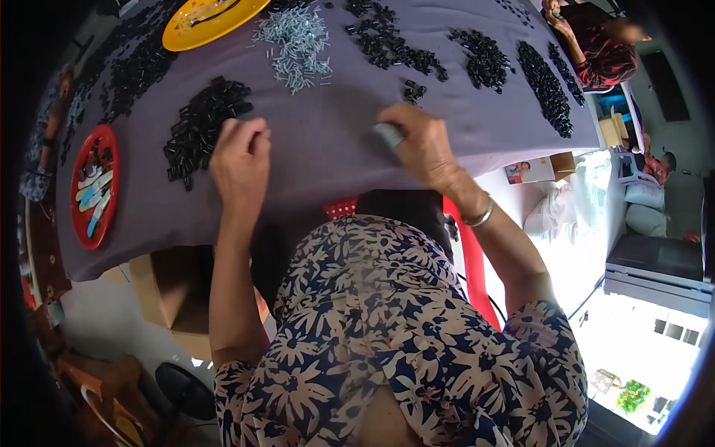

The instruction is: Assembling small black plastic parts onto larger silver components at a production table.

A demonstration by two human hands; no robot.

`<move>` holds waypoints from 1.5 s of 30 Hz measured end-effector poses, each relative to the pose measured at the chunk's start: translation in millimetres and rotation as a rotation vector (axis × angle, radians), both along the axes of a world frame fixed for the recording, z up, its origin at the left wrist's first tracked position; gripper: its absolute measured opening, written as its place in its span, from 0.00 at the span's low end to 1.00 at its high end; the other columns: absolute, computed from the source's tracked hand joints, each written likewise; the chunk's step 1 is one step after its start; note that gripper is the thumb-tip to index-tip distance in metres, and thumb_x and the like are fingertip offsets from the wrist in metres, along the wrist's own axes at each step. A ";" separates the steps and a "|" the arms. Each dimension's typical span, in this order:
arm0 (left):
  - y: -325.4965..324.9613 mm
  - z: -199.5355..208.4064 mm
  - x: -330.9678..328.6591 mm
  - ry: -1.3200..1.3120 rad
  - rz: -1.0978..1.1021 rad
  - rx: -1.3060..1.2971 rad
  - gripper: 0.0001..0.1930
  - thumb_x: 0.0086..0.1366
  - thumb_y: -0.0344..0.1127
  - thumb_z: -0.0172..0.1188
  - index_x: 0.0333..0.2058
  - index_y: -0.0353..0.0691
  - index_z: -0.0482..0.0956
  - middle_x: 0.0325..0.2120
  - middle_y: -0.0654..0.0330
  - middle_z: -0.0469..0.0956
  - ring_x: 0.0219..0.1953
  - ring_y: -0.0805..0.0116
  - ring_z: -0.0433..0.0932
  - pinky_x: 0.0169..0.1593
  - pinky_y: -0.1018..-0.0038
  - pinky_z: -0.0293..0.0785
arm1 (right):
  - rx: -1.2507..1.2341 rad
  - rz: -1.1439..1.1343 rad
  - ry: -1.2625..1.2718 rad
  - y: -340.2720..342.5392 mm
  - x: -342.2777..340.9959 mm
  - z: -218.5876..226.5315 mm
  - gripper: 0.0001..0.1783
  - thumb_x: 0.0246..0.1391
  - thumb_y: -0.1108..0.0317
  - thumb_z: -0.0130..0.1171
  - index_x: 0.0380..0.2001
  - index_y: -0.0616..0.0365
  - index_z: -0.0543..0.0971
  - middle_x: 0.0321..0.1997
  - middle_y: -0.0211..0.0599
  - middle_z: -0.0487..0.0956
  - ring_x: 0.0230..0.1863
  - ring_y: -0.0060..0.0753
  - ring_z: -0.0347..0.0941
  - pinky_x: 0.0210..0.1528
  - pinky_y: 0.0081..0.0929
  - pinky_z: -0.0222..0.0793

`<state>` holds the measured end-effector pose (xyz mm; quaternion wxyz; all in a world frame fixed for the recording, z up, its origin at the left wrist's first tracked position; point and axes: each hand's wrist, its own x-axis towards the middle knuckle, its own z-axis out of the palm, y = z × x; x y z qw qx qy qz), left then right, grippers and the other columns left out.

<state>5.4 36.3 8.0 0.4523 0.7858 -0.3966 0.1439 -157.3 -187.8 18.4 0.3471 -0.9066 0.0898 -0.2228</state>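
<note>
My left hand [242,158] is closed, fingers curled, just above the tablecloth at the right side of a heap of small black cylindrical pieces [205,123]. Whatever it pinches, if anything, is hidden. My right hand [423,145] is wrapped round a short grey object [388,135], whose end sticks out on the left and is blurred. A small cluster of black pieces [414,91] lies just beyond that hand. Farther off, between the two hands, is a pile of thin pale, silvery pins [296,51].
A grey-purple cloth [320,149] covers the table. At left stands a red plate [75,195] with white and blue-handled tools; a yellow plate [175,39] sits at the far side. More black piles [547,88] lie far right, near a seated person [596,37]. Another person's arm [53,123] shows at far left.
</note>
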 end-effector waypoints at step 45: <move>-16.8 1.8 -31.7 0.360 -0.209 -0.193 0.11 0.53 0.25 0.67 0.37 0.36 0.80 0.26 0.64 0.77 0.22 0.80 0.66 0.27 0.82 0.64 | 0.435 0.158 -0.034 -20.3 35.8 29.1 0.06 0.52 0.80 0.63 0.34 0.59 0.79 0.33 0.21 0.78 0.36 0.12 0.71 0.39 0.14 0.68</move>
